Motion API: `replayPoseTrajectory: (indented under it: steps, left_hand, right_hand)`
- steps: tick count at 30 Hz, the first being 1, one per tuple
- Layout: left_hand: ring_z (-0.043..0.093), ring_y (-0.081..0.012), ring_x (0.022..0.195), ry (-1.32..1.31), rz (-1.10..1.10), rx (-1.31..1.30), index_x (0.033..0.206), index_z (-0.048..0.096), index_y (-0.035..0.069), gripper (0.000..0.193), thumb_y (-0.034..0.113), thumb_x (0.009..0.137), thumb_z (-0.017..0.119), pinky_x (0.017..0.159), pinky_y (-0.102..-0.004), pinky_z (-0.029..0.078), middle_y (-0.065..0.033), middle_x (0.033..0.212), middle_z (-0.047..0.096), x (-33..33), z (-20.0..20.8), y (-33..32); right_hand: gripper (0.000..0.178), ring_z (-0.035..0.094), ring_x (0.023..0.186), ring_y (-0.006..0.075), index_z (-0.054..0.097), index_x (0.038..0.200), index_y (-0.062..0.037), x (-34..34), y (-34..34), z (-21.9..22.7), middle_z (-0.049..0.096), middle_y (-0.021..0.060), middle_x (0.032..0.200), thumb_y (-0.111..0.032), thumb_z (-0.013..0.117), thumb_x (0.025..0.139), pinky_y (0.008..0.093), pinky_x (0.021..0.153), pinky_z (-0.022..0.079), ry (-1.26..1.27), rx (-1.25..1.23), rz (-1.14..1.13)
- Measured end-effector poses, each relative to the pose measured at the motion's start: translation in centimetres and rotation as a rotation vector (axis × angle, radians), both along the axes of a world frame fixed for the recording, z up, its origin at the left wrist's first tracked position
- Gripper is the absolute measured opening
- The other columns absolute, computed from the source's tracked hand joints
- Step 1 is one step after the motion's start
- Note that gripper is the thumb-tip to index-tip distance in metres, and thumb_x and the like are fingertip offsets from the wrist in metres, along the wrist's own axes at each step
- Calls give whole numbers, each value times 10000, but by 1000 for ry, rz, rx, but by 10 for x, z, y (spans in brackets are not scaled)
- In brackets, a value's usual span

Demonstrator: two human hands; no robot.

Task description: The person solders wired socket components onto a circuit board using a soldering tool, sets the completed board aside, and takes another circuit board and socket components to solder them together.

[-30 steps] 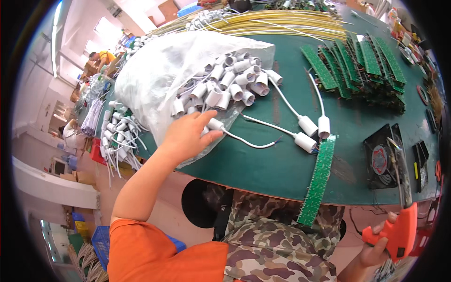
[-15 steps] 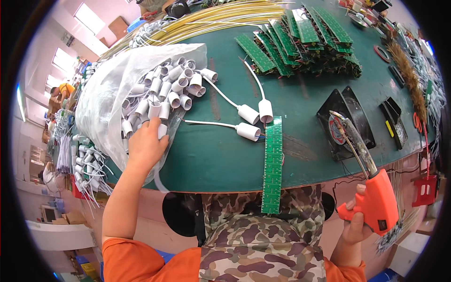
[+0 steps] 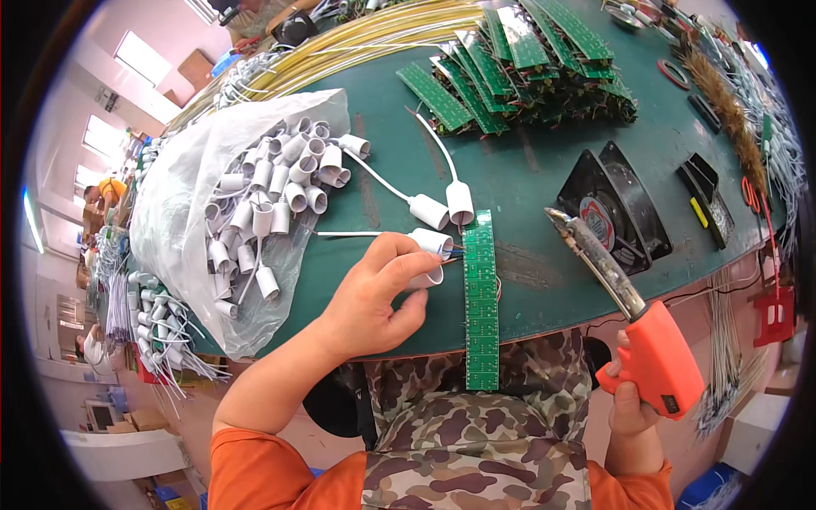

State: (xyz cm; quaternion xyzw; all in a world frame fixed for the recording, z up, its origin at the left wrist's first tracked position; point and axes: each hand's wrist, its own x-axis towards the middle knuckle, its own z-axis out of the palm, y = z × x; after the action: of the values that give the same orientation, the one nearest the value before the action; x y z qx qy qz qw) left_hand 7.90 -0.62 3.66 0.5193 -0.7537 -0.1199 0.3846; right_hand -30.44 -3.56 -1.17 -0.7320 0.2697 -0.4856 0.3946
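Observation:
My left hand (image 3: 365, 297) pinches a white cylindrical lamp socket (image 3: 431, 279) beside a long green circuit board strip (image 3: 481, 327), which overhangs the table's front edge. Three more sockets with white cables lie by the strip's upper end: one upright socket (image 3: 460, 202), a tilted socket (image 3: 428, 212) and another socket (image 3: 434, 242) partly behind my fingers. Thin wires run from this last one toward the strip. My right hand (image 3: 631, 408) grips the orange handle of a soldering gun (image 3: 659, 357), whose metal tip points up and left, right of the strip.
A clear plastic bag (image 3: 170, 204) with a heap of white sockets (image 3: 289, 174) covers the left of the green table. Stacked circuit boards (image 3: 527, 55) lie at the back. On the right are a black fan (image 3: 608, 212), a black holder (image 3: 707, 208) and scissors (image 3: 750, 195).
My left hand has left the sockets on the bag and moved right to the strip with a socket in its fingers. The soldering gun's tip has swung left.

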Motion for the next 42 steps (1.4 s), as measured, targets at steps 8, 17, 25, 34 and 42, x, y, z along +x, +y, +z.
replayPoseTrajectory:
  steps: [8, 17, 25, 34, 42]
  left_hand:
    - [625, -289, 833, -24, 247, -37, 1077, 571, 26, 353, -67, 777, 732, 690, -348, 515, -138, 995, 617, -16, -23, -1]
    - [649, -320, 945, -296, 165, -246, 959, 639, 44, 289, -71, 716, 744, 819, -409, 509, -113, 1048, 650, -17, -28, -15]
    - [542, -384, 1287, -369, 185, -191, 960, 654, 63, 264, -12, 743, 785, 1076, -543, 405, -125, 1248, 587, -21, -38, -22]
    - [534, -415, 1307, -295, 134, -155, 974, 652, 38, 286, -53, 735, 779, 1106, -568, 396, -156, 1264, 563, -20, -41, -26]
    - [536, -418, 1299, -313, 118, -119, 978, 647, 22, 297, -66, 725, 773, 1097, -563, 407, -169, 1264, 549, -19, -42, -26]
  right_hand:
    - [484, 651, 922, 185, 597, 1302, 74, 1, -2, -3, 679, 195, 1236, -317, 663, 1025, 342, 798, 558, 77, 33, 23]
    - [205, 712, 837, 270, 722, 930, -58, 17, 1, 2, 732, 60, 855, -261, 739, 906, 402, 782, 572, 66, 187, -109]
    - [167, 722, 808, 327, 733, 936, -69, 25, 2, -2, 729, 55, 858, -189, 757, 822, 411, 743, 576, 184, 153, -55]
    - [171, 717, 766, 330, 727, 939, -51, 28, -2, -6, 708, 64, 842, -177, 740, 823, 404, 685, 574, 261, 99, 9]
    - [459, 722, 809, 297, 652, 1253, -16, 18, -1, -19, 727, 83, 971, -153, 748, 826, 415, 735, 590, 281, 28, 60]
